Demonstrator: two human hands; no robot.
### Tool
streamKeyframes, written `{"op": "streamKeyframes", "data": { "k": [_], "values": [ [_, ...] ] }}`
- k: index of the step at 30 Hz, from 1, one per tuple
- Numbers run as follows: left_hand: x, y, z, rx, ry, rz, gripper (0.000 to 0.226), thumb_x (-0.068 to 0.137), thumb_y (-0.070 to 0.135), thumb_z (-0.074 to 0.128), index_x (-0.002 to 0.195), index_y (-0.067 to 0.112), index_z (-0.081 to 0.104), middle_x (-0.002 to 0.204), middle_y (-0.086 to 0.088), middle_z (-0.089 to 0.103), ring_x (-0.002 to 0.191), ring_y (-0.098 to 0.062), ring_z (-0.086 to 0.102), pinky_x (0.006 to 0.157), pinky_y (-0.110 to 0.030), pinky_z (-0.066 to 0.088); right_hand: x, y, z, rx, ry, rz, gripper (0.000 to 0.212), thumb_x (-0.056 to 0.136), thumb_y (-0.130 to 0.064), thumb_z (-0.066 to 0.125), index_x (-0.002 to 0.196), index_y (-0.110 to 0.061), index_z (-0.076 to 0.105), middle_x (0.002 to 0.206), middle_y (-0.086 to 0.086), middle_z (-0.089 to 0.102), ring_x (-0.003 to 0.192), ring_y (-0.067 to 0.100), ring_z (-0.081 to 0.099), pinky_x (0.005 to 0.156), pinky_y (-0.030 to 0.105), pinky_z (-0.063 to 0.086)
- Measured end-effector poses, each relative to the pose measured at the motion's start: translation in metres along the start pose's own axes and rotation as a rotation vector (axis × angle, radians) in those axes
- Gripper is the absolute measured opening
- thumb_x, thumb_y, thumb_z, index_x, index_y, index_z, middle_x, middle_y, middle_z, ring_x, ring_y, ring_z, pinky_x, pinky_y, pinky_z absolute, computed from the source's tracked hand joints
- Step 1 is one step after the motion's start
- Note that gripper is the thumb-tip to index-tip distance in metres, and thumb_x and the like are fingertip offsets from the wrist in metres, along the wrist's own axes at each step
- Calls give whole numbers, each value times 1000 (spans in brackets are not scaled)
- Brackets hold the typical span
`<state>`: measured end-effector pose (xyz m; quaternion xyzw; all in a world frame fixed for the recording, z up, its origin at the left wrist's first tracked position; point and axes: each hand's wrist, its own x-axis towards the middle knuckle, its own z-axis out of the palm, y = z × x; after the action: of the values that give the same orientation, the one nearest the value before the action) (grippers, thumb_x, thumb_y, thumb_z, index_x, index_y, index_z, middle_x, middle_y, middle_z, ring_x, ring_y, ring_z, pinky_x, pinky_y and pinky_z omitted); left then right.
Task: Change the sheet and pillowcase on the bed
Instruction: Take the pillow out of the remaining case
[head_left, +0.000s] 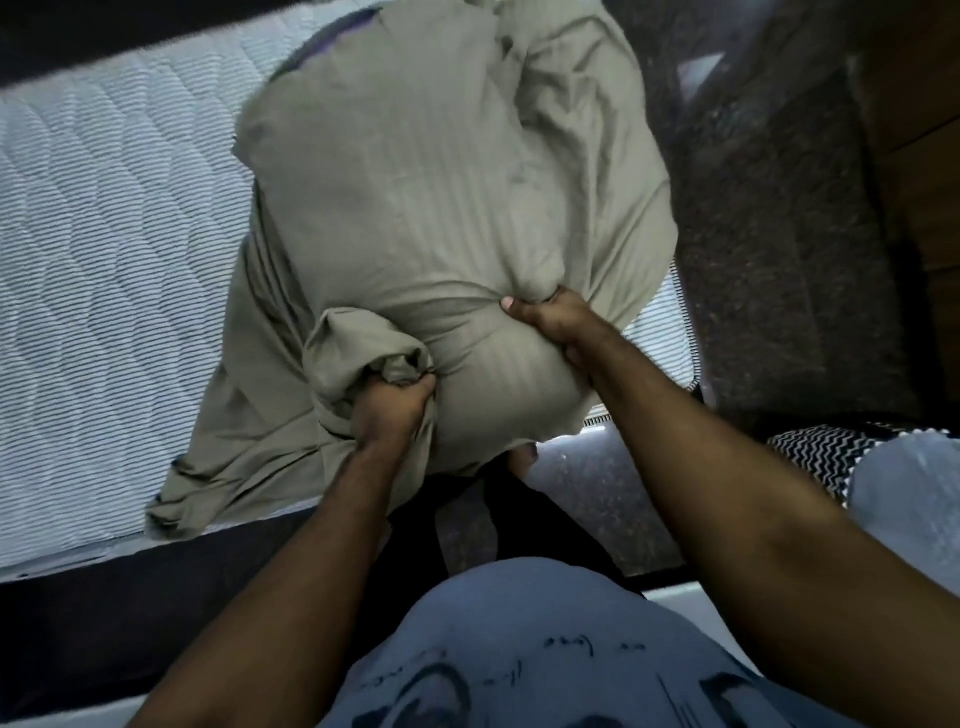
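Plainly, the pillow fills the olive pillowcase (415, 182), which lies on the bare quilted mattress (104, 234), long axis running away from the person, open end nearest. Left hand (392, 410) fingers bunch loose cloth at that end; right hand (550, 317) fingers pinch the case's edge

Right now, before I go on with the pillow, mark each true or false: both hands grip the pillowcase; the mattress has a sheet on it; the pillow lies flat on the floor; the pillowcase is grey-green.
1. Both hands grip the pillowcase: true. The left hand bunches its loose fabric, the right hand pinches a fold.
2. The mattress has a sheet on it: false. Its quilted surface is bare.
3. The pillow lies flat on the floor: false. It is held up over the mattress edge.
4. The pillowcase is grey-green: true.
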<state>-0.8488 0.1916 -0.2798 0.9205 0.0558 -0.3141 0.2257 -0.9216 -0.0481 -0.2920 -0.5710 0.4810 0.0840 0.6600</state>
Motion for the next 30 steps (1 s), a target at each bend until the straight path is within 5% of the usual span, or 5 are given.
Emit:
{"op": "streamKeyframes", "data": {
  "k": [6,10,15,19,30],
  "values": [
    [10,-30,-67,-193,184,-43,60,78,56,76,116,9,70,120,-18,70,113,-38,64,91,-40,51,-45,-70,87,-156,57,-171,61,66,-50,86,115,-18,70,103,-7,76,93,11,72,92,35,58],
    [9,-64,-108,-446,234,4,59,79,51,71,121,9,68,127,-16,67,119,-33,62,101,-39,48,-82,-123,159,-398,68,-366,66,62,-66,72,112,-23,71,102,-3,76,99,20,71,93,39,55],
    [-4,-101,-153,-971,143,68,34,95,14,67,129,13,61,135,-9,62,125,-20,57,112,-39,42,-139,-178,247,-755,29,-681,44,75,-56,64,103,-22,70,102,5,76,103,27,68,85,36,53],
    [3,-132,-182,-1183,183,102,33,80,41,74,110,27,71,128,-1,69,125,-22,61,111,-50,44,-163,-212,319,-851,-29,-845,43,72,-56,60,95,-21,67,92,3,75,96,27,69,79,40,54],
    [11,-237,-277,-925,865,192,47,97,49,58,123,11,57,130,-6,60,125,-19,56,107,-35,45,-208,-241,517,-958,-444,-1007,44,74,-64,67,102,-31,68,92,-13,73,96,13,68,92,43,52]
  ]
}}
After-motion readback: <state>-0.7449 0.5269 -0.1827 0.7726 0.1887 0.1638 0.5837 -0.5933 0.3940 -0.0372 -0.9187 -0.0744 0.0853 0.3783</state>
